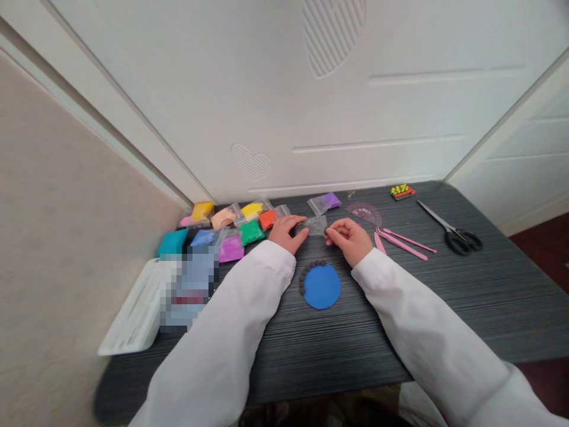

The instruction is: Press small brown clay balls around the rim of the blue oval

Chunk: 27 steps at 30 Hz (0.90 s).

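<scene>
A round blue clay disc [322, 287] lies flat on the table, with small dark brown clay balls [307, 270] set along its upper left edge. Behind it is a clear zip bag [317, 225] with dark clay at its left end. My left hand [287, 233] holds that end down, thumb and fingers closed about it. At the bag's right edge, my right hand [350, 239] is closed in a pinch; a tiny dark bit shows at the fingertips, too small to make out.
Bagged clay in several colours, including green [251, 232] and purple [232, 249], lies left beside a white tray [133, 314]. Pink modelling tools [402, 242], a clear protractor [365, 212], black-handled scissors [448, 228] and a small colourful clay piece [402, 191] lie right. A white panel stands behind.
</scene>
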Tool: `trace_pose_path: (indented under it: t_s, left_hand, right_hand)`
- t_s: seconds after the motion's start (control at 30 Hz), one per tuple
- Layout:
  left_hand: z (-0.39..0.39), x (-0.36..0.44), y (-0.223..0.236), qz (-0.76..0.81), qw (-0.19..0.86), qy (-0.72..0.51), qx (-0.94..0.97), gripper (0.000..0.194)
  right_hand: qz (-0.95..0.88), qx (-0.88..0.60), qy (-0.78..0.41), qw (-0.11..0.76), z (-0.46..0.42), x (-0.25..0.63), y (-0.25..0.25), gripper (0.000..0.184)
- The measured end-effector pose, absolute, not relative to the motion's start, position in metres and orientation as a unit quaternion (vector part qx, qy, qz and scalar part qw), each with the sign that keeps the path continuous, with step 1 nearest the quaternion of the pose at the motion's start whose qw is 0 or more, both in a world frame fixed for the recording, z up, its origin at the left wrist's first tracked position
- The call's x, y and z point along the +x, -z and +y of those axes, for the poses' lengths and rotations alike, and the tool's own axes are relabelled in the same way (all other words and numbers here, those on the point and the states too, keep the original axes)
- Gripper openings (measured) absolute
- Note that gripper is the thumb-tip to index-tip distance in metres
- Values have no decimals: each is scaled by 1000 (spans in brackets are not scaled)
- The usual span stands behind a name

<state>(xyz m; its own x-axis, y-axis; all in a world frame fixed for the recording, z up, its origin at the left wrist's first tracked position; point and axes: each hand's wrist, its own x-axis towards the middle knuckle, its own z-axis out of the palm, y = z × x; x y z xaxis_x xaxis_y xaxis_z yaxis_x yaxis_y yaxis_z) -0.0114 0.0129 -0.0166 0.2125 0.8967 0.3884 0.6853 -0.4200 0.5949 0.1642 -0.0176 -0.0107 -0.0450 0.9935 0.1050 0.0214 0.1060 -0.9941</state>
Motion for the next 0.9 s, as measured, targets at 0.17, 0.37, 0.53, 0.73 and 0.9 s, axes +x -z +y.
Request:
trace_pose_path:
  t_s: [0.17,0.37,0.53,0.73,0.9]
  left_hand:
    - [11,-11,13,515,163,-355,763,28]
    - [10,-11,10,501,172,-355,771,29]
    - [10,-11,9,490,179,-350,778,30]
    - [9,-12,8,486,174,-357,779,29]
    - [8,-10,8,478,154,-368,782,25]
  right_hand:
    - [-573,-464,-447,507,-15,167,15,25]
    - [-596,-475,-416,496,-17,168,12,22]
    - [-590,-487,-420,488,-17,167,13,29]
    - [-578,-487,-444,482,-16,166,15,26]
    - [-556,-487,-457,495,-17,163,9,23]
